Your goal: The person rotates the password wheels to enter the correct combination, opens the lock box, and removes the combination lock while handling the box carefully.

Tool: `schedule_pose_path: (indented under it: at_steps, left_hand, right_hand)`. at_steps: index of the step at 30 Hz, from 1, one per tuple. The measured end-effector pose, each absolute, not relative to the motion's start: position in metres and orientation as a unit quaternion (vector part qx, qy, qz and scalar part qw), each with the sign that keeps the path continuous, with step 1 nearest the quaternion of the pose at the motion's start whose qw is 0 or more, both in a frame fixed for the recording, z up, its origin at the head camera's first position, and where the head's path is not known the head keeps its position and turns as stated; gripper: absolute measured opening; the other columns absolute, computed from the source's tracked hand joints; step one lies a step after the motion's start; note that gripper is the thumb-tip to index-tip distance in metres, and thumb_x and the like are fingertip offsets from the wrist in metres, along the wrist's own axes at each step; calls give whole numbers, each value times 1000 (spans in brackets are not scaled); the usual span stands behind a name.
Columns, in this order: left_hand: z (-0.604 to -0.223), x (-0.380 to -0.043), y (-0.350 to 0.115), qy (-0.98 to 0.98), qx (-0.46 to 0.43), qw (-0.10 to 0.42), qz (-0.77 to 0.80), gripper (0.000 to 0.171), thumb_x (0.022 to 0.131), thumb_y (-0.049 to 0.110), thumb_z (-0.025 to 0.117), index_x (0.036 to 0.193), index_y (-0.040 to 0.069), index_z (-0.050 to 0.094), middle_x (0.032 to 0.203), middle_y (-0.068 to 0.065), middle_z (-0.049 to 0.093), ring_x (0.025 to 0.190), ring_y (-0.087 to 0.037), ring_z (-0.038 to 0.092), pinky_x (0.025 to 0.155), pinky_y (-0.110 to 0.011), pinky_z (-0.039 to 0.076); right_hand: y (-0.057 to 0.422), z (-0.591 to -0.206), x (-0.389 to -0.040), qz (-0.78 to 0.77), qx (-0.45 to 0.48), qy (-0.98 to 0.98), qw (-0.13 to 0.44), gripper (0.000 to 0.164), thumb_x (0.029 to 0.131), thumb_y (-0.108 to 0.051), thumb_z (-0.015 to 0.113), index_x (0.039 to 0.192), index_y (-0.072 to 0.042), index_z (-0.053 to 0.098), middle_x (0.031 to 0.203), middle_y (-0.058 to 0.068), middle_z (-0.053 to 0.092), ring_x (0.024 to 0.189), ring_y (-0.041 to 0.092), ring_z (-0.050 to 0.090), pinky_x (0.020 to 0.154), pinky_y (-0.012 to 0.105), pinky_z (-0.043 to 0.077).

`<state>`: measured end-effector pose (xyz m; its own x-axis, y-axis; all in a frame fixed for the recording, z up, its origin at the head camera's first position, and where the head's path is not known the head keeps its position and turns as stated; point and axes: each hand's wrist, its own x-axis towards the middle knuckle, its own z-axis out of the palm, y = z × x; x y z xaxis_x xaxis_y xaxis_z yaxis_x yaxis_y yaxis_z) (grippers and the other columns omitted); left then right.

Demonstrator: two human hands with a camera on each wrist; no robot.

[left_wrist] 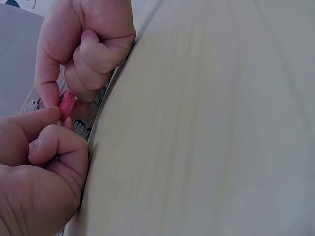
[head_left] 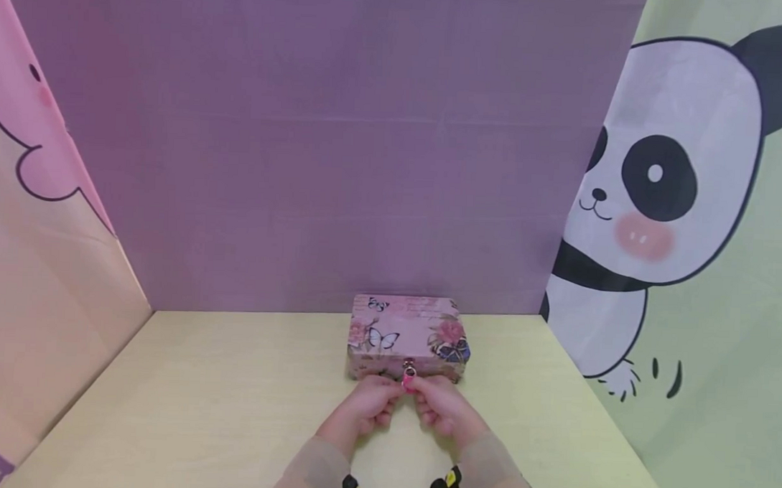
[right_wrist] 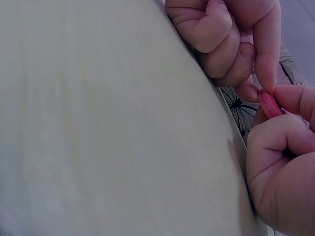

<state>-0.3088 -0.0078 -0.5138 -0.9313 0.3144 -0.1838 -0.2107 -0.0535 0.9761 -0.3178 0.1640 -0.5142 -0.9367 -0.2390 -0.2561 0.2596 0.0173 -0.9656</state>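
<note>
In the head view, the left hand (head_left: 377, 401) and right hand (head_left: 443, 405) hide some of the front of the flowered box (head_left: 407, 336), and their fingers cover part of the pink piece (head_left: 408, 382) at its clasp (head_left: 409, 363), perhaps a small padlock. The writing (head_left: 427, 308) on top is too small to read. The 2 wrist views crop each hand, and the panda print (head_left: 665, 167) runs off the head view's right edge.

No text, brand or number can be read. Faint, script-like lines (head_left: 424, 307) mark the lid of the box (head_left: 406, 327) near its back right corner, toward the counter's (head_left: 230, 396) back edge; they are too small and blurred to make out.
</note>
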Motion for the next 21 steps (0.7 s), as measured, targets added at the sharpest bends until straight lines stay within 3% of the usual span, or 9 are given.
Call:
schedule_pose_path:
  at_steps: [15,21]
  left_hand:
    - [-517,-312,-8,653,47,191,731,23,97,11,61,76,11,52,58,6,34,47,-6,29,41,-20,25]
    - [-518,-313,-7,649,41,195,734,29,96,13,64,72,15,48,58,6,33,48,-6,28,42,-20,24]
  right_hand:
    - [164,-515,-320,-726,20,660,193,15,89,-20,69,79,-11,63,57,-9,33,48,5,27,43,20,23]
    - [167,-514,-320,-756,31,621,205,14,92,-19,65,80,-11,65,56,-10,33,47,3,29,43,18,22]
